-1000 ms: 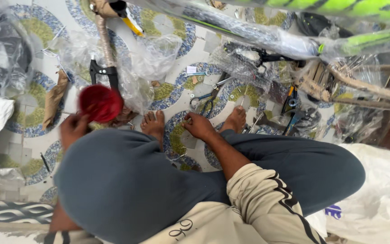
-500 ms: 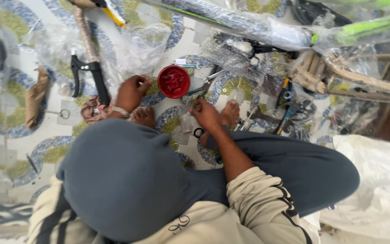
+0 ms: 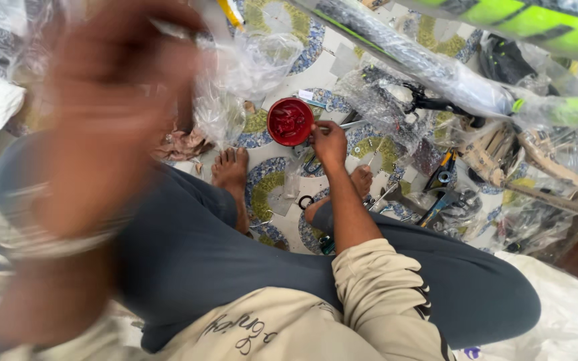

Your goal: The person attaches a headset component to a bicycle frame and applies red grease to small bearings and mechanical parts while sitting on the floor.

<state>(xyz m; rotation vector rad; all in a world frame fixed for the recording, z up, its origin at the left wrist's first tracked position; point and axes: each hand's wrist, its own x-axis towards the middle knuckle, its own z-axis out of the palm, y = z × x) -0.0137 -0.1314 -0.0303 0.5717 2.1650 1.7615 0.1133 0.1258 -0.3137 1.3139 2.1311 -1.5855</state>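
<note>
Two hands in frame, one barely readable. Left hand (image 3: 112,100) fills the upper left, raised close to the camera and smeared by motion blur; cannot tell if it is open, closed or holding anything. A thin pale streak sits near its top edge, too blurred to identify.

Below it, grey trousers (image 3: 188,247) and a beige sleeve (image 3: 376,294) run across the bottom of the frame; person sits on a patterned tile floor (image 3: 265,194) with both bare feet (image 3: 232,174) out in front.

Centre: crumpled clear plastic wrap (image 3: 249,67) lies on the floor in the upper middle, a pinkish rag (image 3: 182,144) just left of the feet.

Red round tub (image 3: 290,122) sits on the floor just right of the wrap, open side up, red contents visible inside. Right hand (image 3: 329,142) is touching or just at the tub's right rim, fingers curled; whether it pinches something small I cannot tell.

Right of that: loose hand tools (image 3: 439,190) scattered on the floor near the right foot. Upper right: a long plastic-wrapped black tube (image 3: 403,53) runs diagonally, with a green and black bar (image 3: 536,20) above it.
</note>
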